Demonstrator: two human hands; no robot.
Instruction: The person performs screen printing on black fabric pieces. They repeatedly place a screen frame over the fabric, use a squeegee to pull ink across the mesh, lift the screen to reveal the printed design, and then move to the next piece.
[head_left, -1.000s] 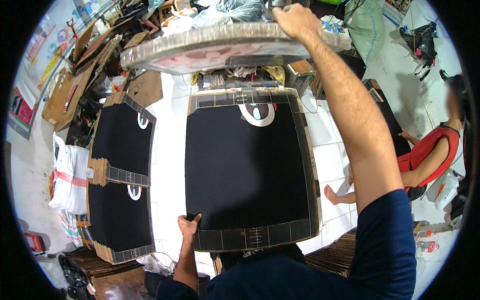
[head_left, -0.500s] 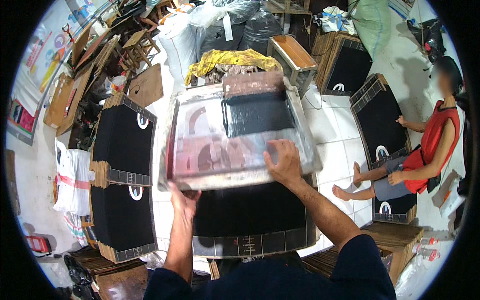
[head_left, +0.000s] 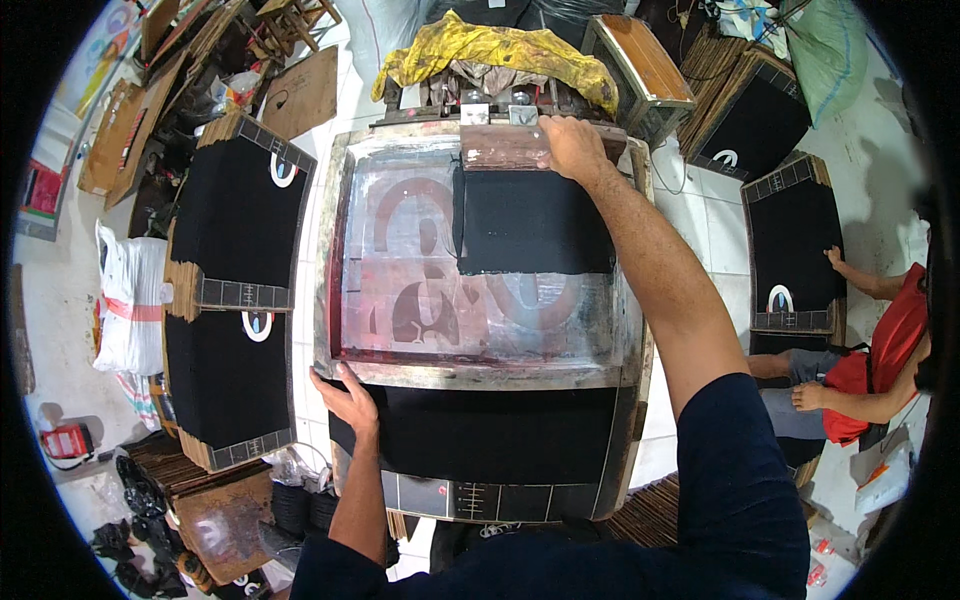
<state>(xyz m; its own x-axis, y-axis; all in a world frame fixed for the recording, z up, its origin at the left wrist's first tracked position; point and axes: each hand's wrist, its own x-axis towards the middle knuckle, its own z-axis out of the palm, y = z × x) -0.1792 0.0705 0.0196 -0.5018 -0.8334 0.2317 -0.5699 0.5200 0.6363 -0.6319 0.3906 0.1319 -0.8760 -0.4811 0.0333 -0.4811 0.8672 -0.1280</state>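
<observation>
A wooden-framed printing screen [head_left: 470, 376] lies over a board covered with black cloth [head_left: 480, 430], whose near part shows below the frame. Pale curved shapes mark its mesh, and a black rectangular patch [head_left: 540, 222] covers the upper right. My right hand [head_left: 578, 147] reaches to the screen's far side, its fingers closed over the right end of a brown wooden squeegee [head_left: 505, 147]. At the near left corner of the frame, my left hand [head_left: 350, 400] has its thumb and fingers apart, with the fingertips at the frame's edge.
Black cloth-covered boards [head_left: 240, 220] with small white ring prints stand at left, with others [head_left: 795, 240] at right. A person in a red top [head_left: 890, 330] sits at right, one hand on a board. A stained yellow cloth [head_left: 500, 60] drapes behind the screen beside a wooden stand [head_left: 645, 65].
The tilted screen has come down flat over the board. My right hand has moved from the mesh to the squeegee at the far side. My left hand's hold on the frame corner has loosened.
</observation>
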